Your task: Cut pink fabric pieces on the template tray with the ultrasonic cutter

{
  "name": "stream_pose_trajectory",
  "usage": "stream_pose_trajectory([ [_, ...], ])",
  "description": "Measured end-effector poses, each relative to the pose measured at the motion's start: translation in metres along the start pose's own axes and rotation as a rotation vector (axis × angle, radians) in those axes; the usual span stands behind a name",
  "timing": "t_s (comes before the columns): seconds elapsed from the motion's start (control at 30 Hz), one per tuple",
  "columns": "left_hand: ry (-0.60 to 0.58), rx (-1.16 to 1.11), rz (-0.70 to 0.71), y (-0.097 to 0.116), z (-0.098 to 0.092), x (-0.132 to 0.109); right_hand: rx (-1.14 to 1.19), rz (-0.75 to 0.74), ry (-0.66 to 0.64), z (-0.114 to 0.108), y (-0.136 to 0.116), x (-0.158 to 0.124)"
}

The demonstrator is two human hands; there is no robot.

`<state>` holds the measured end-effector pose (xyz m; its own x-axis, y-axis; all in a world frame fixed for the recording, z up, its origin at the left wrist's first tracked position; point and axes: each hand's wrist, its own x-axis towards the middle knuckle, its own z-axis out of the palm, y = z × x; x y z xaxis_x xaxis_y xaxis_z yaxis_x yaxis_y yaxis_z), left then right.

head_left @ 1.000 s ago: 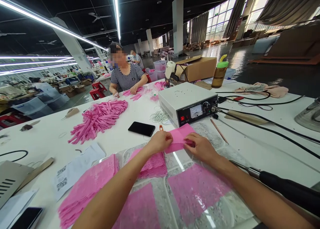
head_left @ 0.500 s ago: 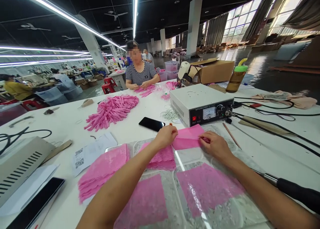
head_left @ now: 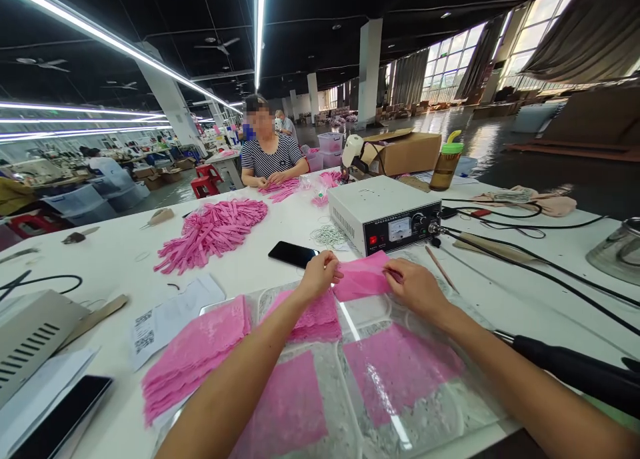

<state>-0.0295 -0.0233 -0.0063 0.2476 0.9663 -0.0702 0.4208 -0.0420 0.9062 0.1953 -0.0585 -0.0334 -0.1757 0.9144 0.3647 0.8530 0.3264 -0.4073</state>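
Note:
Between my two hands a thin pink fabric piece [head_left: 361, 276] is stretched, held up just in front of the control box. My left hand [head_left: 320, 274] pinches its left edge, and my right hand [head_left: 411, 282] pinches its right edge. Beneath my left wrist lies a stack of pink fabric squares [head_left: 315, 319]. A taller stack of pink squares [head_left: 200, 352] stands to the left of my left forearm. Two pink sheets, the left one [head_left: 295, 399] and the right one [head_left: 395, 372], lie flat on the clear-topped board [head_left: 430, 425] between my forearms.
A white control box [head_left: 383, 209] with cables stands behind my hands. A black phone [head_left: 293, 253], a heap of pink strips [head_left: 215, 232] and a bottle [head_left: 447, 165] are on the table. A black-handled tool [head_left: 565, 362] lies by my right forearm. A co-worker [head_left: 273, 152] sits opposite.
The pink piece now looks drawn flatter between my hands, its earlier fold line less plain. Both hands keep their pinch. The whole view has shifted, so the scene sits further left.

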Motion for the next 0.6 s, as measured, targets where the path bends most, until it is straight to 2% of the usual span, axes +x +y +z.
stream_pose_trajectory([
  [0.2,0.070,-0.050,0.023,-0.002,0.004,-0.005,0.104,0.031,-0.004,-0.010,-0.009,0.000],
  [0.37,0.144,0.016,0.047,0.011,0.000,-0.010,0.283,0.096,-0.076,-0.020,-0.027,-0.009],
  [0.5,0.137,0.095,0.193,0.034,-0.015,-0.020,0.535,0.172,-0.152,-0.028,-0.060,-0.027],
  [0.6,0.044,0.190,0.333,0.050,-0.015,-0.028,0.757,0.241,-0.226,-0.031,-0.081,-0.046],
])
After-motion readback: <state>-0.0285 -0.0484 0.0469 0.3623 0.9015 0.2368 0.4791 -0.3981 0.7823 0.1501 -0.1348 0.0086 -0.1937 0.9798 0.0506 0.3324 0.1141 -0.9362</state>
